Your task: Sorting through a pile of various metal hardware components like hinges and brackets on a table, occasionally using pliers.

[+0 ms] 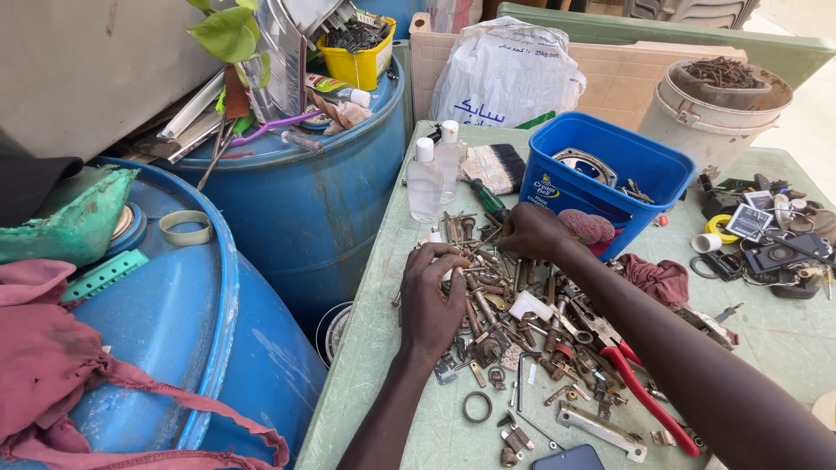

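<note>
Two bare hands work in a heap of rusty bolts and metal scraps spread over the middle of the green table. The left hand lies flat on the heap, its fingers curled together over small bolts. The right hand, beside the blue plastic tub, has fingers bunched at the heap's far edge; what they pinch I cannot tell.
</note>
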